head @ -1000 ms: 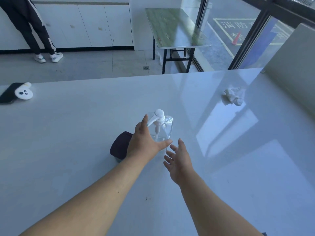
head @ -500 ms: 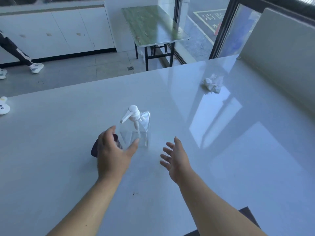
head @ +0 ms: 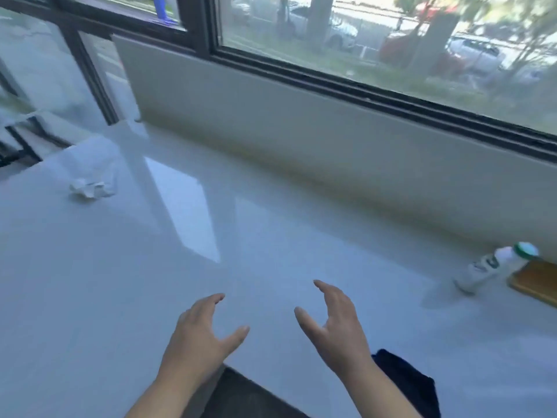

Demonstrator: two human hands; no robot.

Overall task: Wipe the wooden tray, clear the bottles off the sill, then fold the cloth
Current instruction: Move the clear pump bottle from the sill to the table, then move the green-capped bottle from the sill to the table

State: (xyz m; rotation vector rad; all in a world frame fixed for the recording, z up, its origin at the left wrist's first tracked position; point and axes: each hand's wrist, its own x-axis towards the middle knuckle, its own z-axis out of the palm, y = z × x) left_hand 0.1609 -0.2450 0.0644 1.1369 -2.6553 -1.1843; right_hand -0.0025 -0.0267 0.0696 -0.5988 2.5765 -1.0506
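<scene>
My left hand (head: 202, 333) and my right hand (head: 334, 327) hover side by side over the white counter (head: 120, 282), both with fingers spread and nothing in them. A white bottle with a green cap (head: 494, 268) lies tilted at the far right, leaning against the corner of a wooden tray (head: 536, 282) that is cut off by the frame edge. A dark cloth (head: 407, 384) lies near the counter's front edge, just right of my right wrist. The clear pump bottle is out of view.
A crumpled white tissue (head: 90, 188) lies at the left of the counter. A low white wall (head: 301, 131) under the window (head: 361, 46) bounds the far side. The counter's front edge (head: 241, 378) runs between my forearms.
The view has swung right toward the window. My left hand has come off the pump bottle, which has left the view with the dark jar. The white bottle and tray have come into view.
</scene>
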